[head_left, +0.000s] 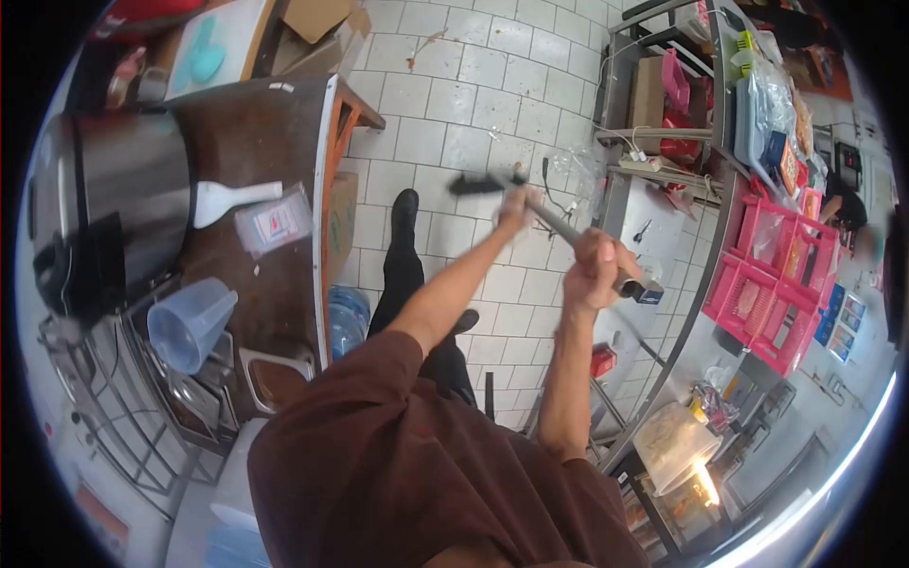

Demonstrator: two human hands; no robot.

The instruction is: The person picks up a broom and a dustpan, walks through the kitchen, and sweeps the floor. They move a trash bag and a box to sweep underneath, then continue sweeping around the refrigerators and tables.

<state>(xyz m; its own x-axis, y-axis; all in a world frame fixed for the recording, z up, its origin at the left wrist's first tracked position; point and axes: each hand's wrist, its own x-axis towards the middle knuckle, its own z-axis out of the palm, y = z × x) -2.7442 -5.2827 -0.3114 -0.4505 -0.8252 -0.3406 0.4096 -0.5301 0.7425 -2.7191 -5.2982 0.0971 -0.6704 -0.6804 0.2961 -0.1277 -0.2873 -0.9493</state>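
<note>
My right hand [598, 270] is wrapped round the upper end of a grey broom handle [559, 223], with the thumb on top and the tube's end sticking out beside it. Farther down, my left hand [516, 210] grips the same handle, slightly blurred. The dark broom head [475, 185], smeared by motion, is low over the tiled floor [445, 133] ahead of my feet. Crumbs and small scraps lie near it. Clear plastic film [585, 175] and a black cable lie on the floor to its right.
A brown table [256, 142] stands left, with a clear plastic jug [192, 325], a white scoop [237, 197] and a large metal appliance [114, 208]. On the right, a metal counter holds a pink basket [772, 279]. A water bottle [347, 320] stands beside my leg. Another person is at far right.
</note>
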